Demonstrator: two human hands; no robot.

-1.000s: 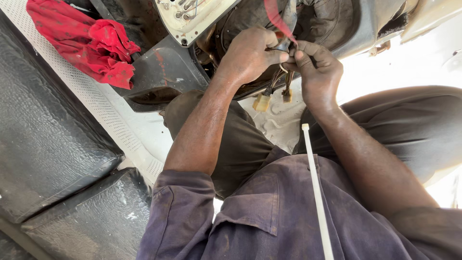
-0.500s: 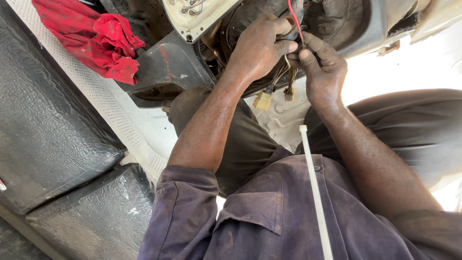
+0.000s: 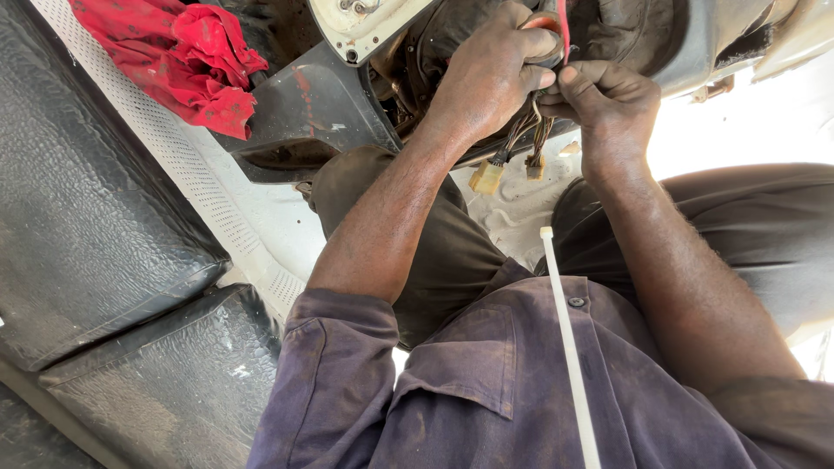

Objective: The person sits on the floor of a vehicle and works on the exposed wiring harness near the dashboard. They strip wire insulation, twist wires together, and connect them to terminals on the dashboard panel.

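My left hand (image 3: 491, 74) grips a bundle of dark wires (image 3: 521, 130) coming out of a vehicle's dark housing (image 3: 304, 113). My right hand (image 3: 604, 108) pinches the same bundle just to the right, beside a thin red wire (image 3: 563, 26). Two small plastic connectors (image 3: 486, 176) hang from the wires below my hands. A white cable tie (image 3: 569, 347) sticks up from my chest toward the hands. My fingertips partly hide where the wires meet.
A red rag (image 3: 187, 61) lies at the top left on the dark panel. Black textured seat cushions (image 3: 87, 226) fill the left side. A white perforated strip (image 3: 174, 156) runs diagonally beside them. My knees in dark trousers (image 3: 452, 252) sit below the wires.
The view has shifted so my hands sit higher in the frame. Both hands stay closed on the wire bundle, with the red wire now running up past my right thumb.
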